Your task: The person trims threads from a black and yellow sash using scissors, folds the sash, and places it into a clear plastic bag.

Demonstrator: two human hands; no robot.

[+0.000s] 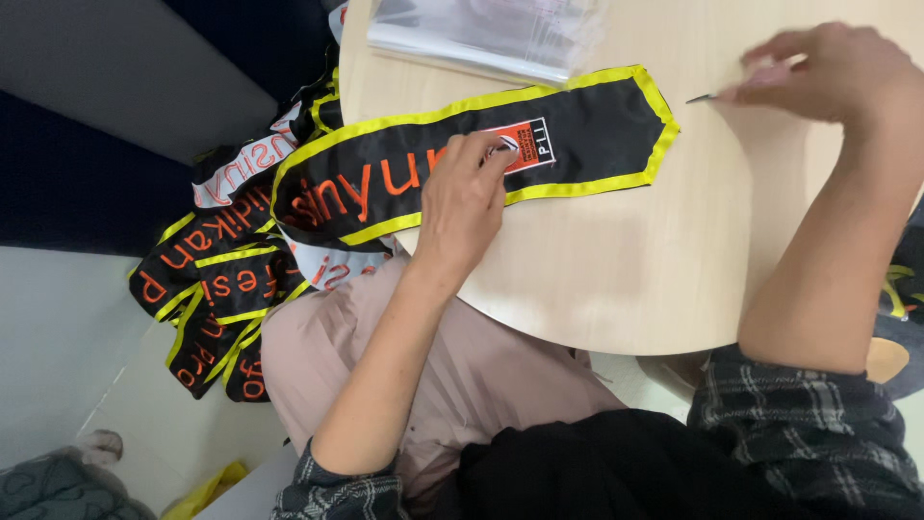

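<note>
A black sash (587, 135) with yellow edging, orange lettering and an orange patch lies across the round pale wooden table (616, 260), its pointed end toward the right. My left hand (464, 204) rests on the sash beside the patch, fingertips pressing the cloth. My right hand (835, 72) hovers over the table at the upper right, just past the sash's point, pinching a thin dark pointed tool (701, 98) between fingers and thumb.
Several more black and yellow sashes (221, 279) spill off the table's left edge onto my lap and down. A stack of clear plastic bags (481, 34) lies at the table's far side. A grey wall stands at the upper left.
</note>
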